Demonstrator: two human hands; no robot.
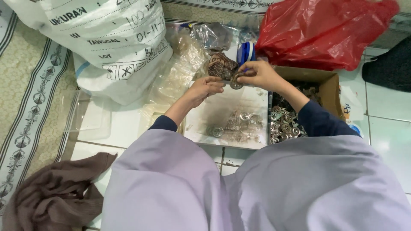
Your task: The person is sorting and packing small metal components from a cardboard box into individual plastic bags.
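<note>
Down close to us, our lap (257,188) is covered in pale purple cloth, and a brown cloth (55,192) lies crumpled on the floor (385,124) by our left knee.

Just past our knees sits a flat white tray (257,96) on the floor. A few shiny round discs (217,131) lie in it, near our side. Right beside the tray, on our right, is a brown box (327,85) full of many more such pieces. On the left, a clear tub (87,115) stands apart from the tray.

Our two hands meet over the far edge of the tray. Our right hand (259,75) has a closed grip: its fingertips pinch one small disc (235,84). Our left hand (205,87) is curled shut too, its fingertips just beside that disc. We cannot tell if it holds anything of its own. A brown patch (220,65) with a pattern sits right above the disc, touching our hands.

We think the step in hand is working on this one disc, with the patch pressed to it. Both hands are busy and close together. Any next move calls for a firm pinch and small, slow finger work, as the disc is tiny and could slip down into the tray.

Farther off lie clear bags (184,68) and a blue and white roll (246,52). Behind them are a big white sack (107,42) on the left and a red bag (325,30) on the right.
</note>
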